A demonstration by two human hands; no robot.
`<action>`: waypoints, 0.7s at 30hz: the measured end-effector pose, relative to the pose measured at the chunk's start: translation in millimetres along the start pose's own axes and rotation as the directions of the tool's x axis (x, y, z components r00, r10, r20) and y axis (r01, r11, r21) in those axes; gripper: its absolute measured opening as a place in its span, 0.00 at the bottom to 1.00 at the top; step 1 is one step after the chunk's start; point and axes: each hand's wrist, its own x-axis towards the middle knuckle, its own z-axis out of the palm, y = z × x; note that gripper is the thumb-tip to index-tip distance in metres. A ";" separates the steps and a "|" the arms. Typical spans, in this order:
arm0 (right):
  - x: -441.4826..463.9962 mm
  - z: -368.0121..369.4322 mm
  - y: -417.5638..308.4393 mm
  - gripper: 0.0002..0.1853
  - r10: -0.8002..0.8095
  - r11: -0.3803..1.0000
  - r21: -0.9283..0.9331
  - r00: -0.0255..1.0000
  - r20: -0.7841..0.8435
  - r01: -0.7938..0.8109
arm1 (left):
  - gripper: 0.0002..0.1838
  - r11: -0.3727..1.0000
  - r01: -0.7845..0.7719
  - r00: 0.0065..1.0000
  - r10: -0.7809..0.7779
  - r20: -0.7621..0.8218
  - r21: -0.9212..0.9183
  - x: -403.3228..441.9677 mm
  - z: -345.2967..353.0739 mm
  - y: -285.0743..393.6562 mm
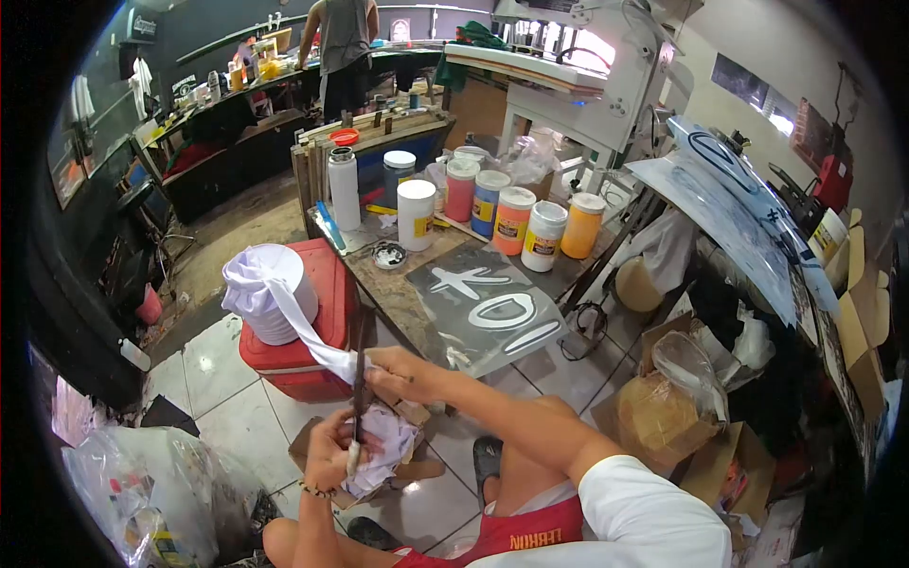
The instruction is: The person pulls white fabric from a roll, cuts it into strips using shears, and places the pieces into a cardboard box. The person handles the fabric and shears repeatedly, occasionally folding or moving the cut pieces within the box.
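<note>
My right hand (402,375) is closed around one end of a white cloth strip (312,336). The strip stretches up to a bunched white cloth (248,281) draped over a white bucket (292,327). My left hand (331,452), with a bracelet at its wrist, is closed on the pale handle of a long, dark-bladed knife (358,402). The blade points upward and crosses the strip close beside my right fingers; whether it touches the cloth is unclear. Below my hands, crumpled white cloth pieces (390,454) lie in an open cardboard box (415,470).
The bucket stands on a red cooler (331,270). Ahead, a low table (379,293) carries several paint jars (512,222), a white bottle (343,189) and a stencil sheet (488,303). Plastic bags (161,483) lie left, boxes (653,417) right. A person (343,47) stands farther back.
</note>
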 end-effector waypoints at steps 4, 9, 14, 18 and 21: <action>2.0 -5.9 43.0 0.14 -0.066 0.979 -0.193 0.997 0.026 0.070 | 0.42 0.987 0.095 0.963 -0.058 -0.262 0.129 -4.1 -8.5 19.0; 0.6 37.3 76.8 0.13 -0.204 0.865 -0.437 0.969 0.139 0.245 | 0.45 0.948 -0.218 0.905 0.286 -0.315 0.233 -14.4 -28.5 24.9; 7.4 62.5 62.1 0.23 -0.259 0.879 -0.380 0.957 0.126 0.288 | 0.42 0.948 -0.230 0.870 0.302 -0.390 0.220 -24.9 -38.7 36.9; 15.7 57.2 53.4 0.22 -0.053 0.978 -0.197 0.996 0.074 0.067 | 0.40 0.956 -0.232 0.856 0.288 -0.428 0.179 -28.4 -43.0 40.0; 20.6 49.7 53.3 0.21 0.067 0.996 -0.048 0.992 -0.103 -0.072 | 0.42 0.970 -0.206 0.906 0.239 -0.348 0.130 -28.9 -48.5 36.4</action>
